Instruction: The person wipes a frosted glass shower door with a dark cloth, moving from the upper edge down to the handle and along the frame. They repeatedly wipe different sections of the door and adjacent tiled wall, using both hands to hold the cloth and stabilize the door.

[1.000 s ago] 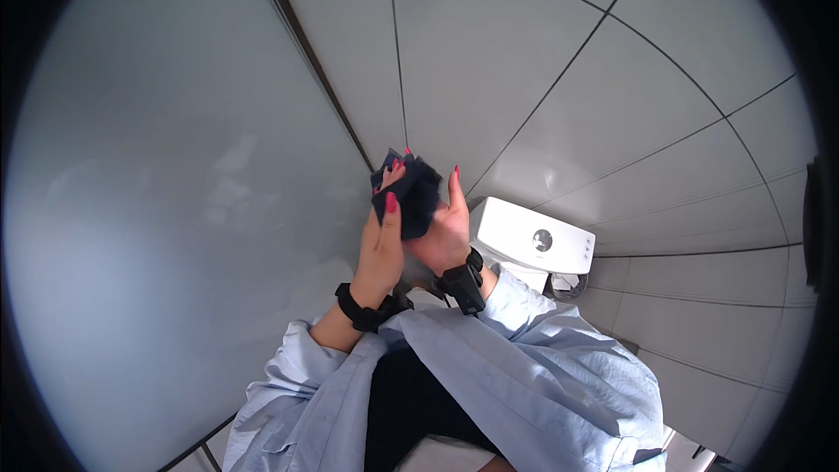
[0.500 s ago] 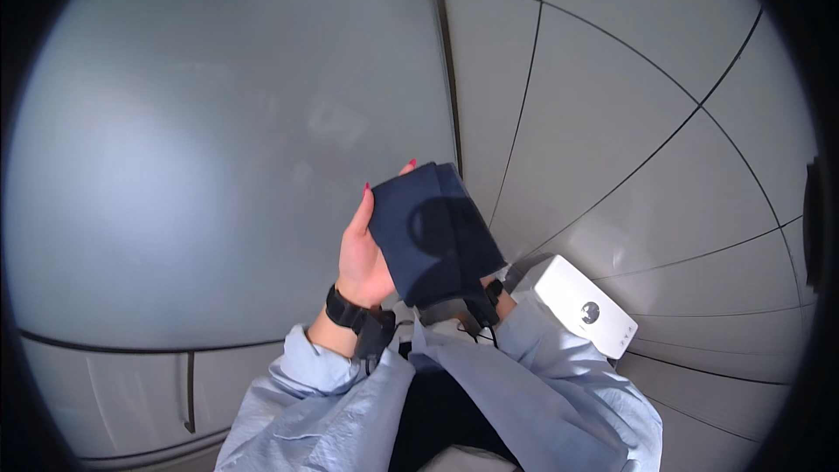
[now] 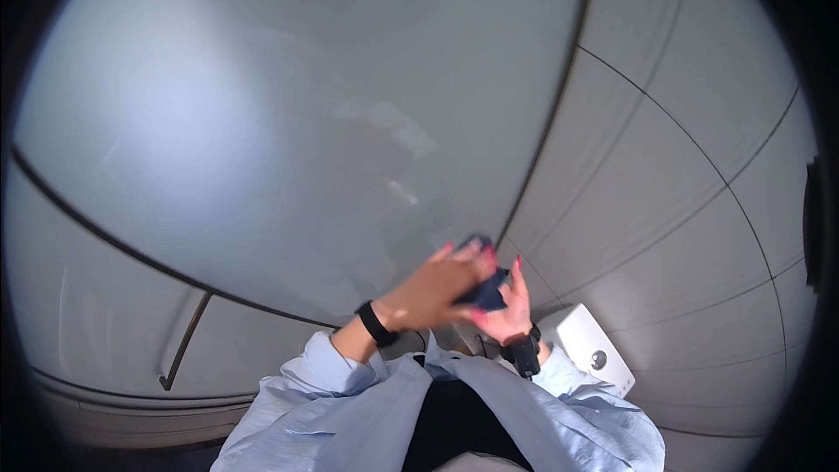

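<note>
A dark blue cloth [image 3: 489, 297], bunched or folded small, is between my two hands in front of my chest. My left hand [image 3: 434, 287] reaches across from the left with its back showing and its fingers over the cloth, slightly blurred by motion. From below on the right, my right hand [image 3: 512, 313] holds the same cloth against its upturned palm, thumb side raised. Part of the cloth is hidden behind the left fingers. Both wrists wear black bands, and the right one carries a small black device.
A large pale glossy panel [image 3: 262, 122] with a dark edge fills the left and middle. On the right is a light tiled wall [image 3: 664, 175]. A white box-shaped unit [image 3: 578, 336] with a round dark mark stands beside my right forearm. At lower left is a dark bar handle [image 3: 185, 341].
The cloth was spread flat over my hands and is now gathered small. My left hand has turned over onto it, and both hands sit farther right. The view has shifted too.
</note>
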`<state>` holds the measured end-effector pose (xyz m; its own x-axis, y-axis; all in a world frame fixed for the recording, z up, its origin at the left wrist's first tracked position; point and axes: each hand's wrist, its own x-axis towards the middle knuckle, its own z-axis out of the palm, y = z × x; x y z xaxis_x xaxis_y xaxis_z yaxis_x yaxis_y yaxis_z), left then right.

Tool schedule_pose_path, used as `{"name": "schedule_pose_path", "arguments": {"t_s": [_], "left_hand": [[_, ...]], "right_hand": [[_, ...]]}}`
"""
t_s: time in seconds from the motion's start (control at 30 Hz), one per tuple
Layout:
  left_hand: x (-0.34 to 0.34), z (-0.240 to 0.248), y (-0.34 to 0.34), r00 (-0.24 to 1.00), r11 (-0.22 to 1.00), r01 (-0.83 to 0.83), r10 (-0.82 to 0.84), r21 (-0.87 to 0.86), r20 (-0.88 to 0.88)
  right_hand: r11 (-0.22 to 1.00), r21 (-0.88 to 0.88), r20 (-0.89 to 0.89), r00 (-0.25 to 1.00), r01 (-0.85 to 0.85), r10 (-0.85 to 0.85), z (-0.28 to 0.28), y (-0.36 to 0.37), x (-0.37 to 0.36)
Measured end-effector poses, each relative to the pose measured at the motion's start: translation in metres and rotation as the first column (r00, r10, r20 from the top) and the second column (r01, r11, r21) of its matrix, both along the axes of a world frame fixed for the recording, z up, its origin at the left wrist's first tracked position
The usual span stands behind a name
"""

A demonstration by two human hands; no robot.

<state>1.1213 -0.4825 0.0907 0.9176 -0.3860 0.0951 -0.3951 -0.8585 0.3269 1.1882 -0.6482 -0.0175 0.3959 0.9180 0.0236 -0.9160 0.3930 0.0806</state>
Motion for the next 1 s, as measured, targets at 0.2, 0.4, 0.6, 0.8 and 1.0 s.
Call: {"name": "schedule_pose_path", "arguments": {"t_s": [0.2, 0.4, 0.6, 0.8, 1.0], "left_hand": [[-0.122, -0.005, 0.017, 0.983, 0.987, -0.017, 0.046, -0.162, 0.179], [-0.221, 0.009, 0.094, 0.088, 0.703, -0.068, 0.711, -0.708, 0.698], [-0.272, -0.015, 0.166, 0.056, 0.471, -0.576, 0.838, -0.668, 0.543], [-0.312, -0.031, 0.19, -0.05, 0.196, -0.93, 0.771, -0.312, 0.634], [-0.339, -0.029, 0.215, 0.194, 0.108, -0.976, 0.825, 0.189, 0.531]], "right_hand": [[0.864, -0.502, 0.217, 0.962, -0.034, 0.164, -0.022, 0.002, -0.022], [0.716, 0.098, 0.611, 0.526, 0.691, -0.591, 0.141, 0.061, -0.036], [0.337, 0.841, 0.538, -0.58, 0.423, -0.612, 0.28, 0.143, -0.091], [0.083, 0.832, 0.538, -0.835, 0.548, 0.117, 0.189, 0.173, -0.084], [0.214, 0.793, 0.524, -0.818, 0.57, 0.237, 0.063, 0.151, -0.069]]}}
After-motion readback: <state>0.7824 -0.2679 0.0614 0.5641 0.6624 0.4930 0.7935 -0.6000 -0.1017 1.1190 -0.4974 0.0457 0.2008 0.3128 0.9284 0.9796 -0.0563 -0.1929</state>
